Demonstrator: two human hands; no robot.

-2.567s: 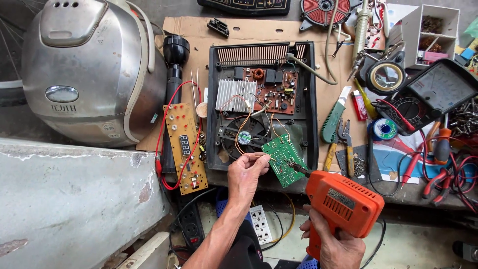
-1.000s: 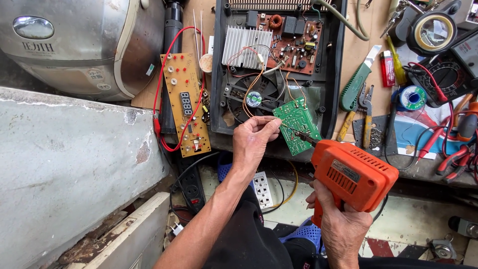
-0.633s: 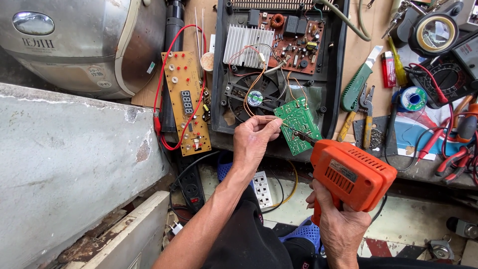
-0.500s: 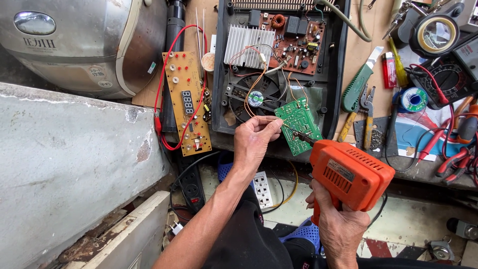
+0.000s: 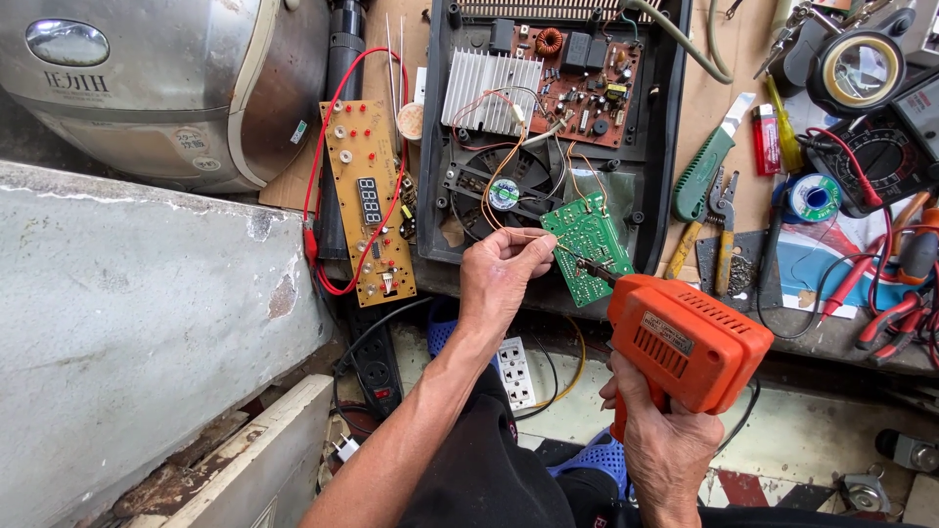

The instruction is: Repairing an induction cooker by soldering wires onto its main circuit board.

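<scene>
Left hand (image 5: 504, 279) pinches thin solder wire (image 5: 548, 240) to the green circuit board (image 5: 587, 246) at the desk's front edge; right hand (image 5: 670, 455), clamped on the orange soldering gun (image 5: 685, 337), should keep the tip steady on 1 joint.

A brown, cardboard-covered bench (image 5: 729, 122) carries everything. At its left end sits a silver rice cooker (image 5: 156, 83), hanging partly over the near edge above a grey concrete slab. Beside it lies a yellow display board (image 5: 367, 200) ringed by a red wire, reaching the near edge. In the middle rests a black open appliance casing (image 5: 548, 127) with a heat sink, fan and brown circuit board inside; a green circuit board (image 5: 587, 244) leans over its near rim. To the right lie a green-handled knife (image 5: 706, 171), pliers (image 5: 722, 230), a red lighter (image 5: 765, 139), a solder spool (image 5: 814, 196), a tape roll (image 5: 861, 68) and a multimeter (image 5: 880, 161) toward the right end.
</scene>
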